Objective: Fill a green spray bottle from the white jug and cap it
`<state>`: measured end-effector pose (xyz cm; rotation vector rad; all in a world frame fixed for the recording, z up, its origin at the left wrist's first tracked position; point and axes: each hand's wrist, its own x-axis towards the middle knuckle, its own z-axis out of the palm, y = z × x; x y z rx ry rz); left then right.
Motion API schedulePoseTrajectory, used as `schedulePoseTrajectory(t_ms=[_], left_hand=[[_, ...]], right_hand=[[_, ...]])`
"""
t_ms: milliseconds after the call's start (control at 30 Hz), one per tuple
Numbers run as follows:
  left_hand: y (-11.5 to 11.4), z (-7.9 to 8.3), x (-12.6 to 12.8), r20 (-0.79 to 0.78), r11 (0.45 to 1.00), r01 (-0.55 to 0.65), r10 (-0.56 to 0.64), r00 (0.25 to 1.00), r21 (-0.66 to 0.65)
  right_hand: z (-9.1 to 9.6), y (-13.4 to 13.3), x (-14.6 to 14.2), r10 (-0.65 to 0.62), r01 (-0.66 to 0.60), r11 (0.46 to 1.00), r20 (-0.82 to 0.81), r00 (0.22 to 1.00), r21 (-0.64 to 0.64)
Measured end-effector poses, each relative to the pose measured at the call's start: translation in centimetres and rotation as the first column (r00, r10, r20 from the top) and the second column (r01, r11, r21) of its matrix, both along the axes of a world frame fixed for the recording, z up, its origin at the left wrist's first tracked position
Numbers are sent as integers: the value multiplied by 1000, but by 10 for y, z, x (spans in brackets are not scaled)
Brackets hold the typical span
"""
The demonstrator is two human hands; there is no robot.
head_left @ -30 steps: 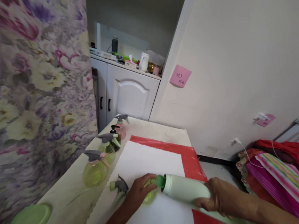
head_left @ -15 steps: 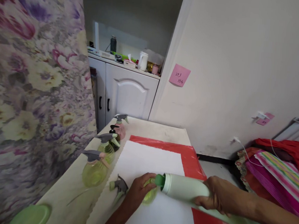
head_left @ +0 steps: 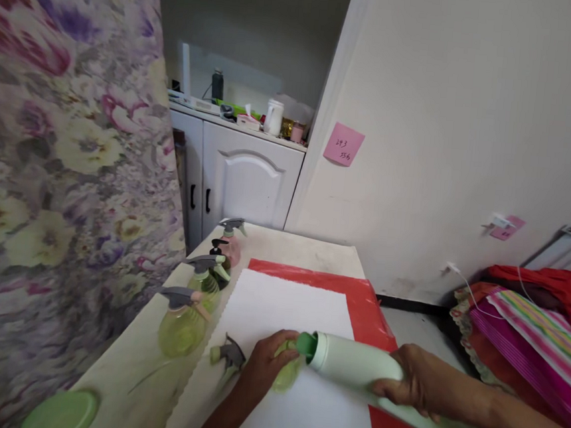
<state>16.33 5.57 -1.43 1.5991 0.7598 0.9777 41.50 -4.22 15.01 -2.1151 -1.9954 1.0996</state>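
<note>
My left hand (head_left: 268, 362) is closed around the neck of a small, see-through yellow-green spray bottle (head_left: 286, 375), whose trigger head is off. My right hand (head_left: 413, 383) grips a large light-green bottle (head_left: 352, 361) lying nearly on its side. Its green lip (head_left: 307, 344) is at the top of the spray bottle; whether liquid is flowing I cannot make out. Just left of my left hand, a grey trigger spray head (head_left: 229, 355) rests on the white sheet (head_left: 297, 308). A round green lid (head_left: 62, 413) lies at the table's near left.
Along the table's left side stand a yellow-green spray bottle (head_left: 182, 331), another behind it (head_left: 204, 287), a black pump bottle (head_left: 218, 255) and a pink spray bottle (head_left: 230, 244). Red plastic (head_left: 365, 301) lies under the sheet. A floral curtain (head_left: 68, 188) hangs left; bedding (head_left: 540, 329) is at right.
</note>
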Motion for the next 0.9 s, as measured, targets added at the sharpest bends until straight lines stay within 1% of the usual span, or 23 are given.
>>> schedulePoseTrajectory(t_ms=[133,300,433,567,667,733,767,833,900], left_hand=[[0,2,-1,-1,1000,-5,5,1000,-6],[-1,4,-2,-27,1000,-7,7,1000,-7],[-1,7,-3,-55,1000,-4,4,998,-5],[-3,9,-5,-79,1000,-12,14,997,26],[-4,10,-6,-52,1000,-9,10,999,16],[-4,9,-6,-30,1000,-9,9,999,-18],[-4,8,-6,-30,999,-11,10,1000,-35],[-4,7,-6,-43,999,-11,10,999,-40],[-4,8,-7,-79,1000,-22,22,997,-7]], right_hand=[[-13,-5,5,-28,25,999,-108,994,-27],[-25,-11,8,-48,48,999,-139,989,-2],[-23,-11,5,-99,99,995,-201,974,-9],[-15,-7,8,-180,187,982,-319,931,-11],[-13,-2,15,-211,255,965,-391,896,62],[-17,2,20,-232,320,940,-465,854,118],[-21,5,21,-243,360,923,-516,821,138],[-32,13,21,-253,443,883,-636,729,156],[-46,25,19,-240,526,833,-744,624,173]])
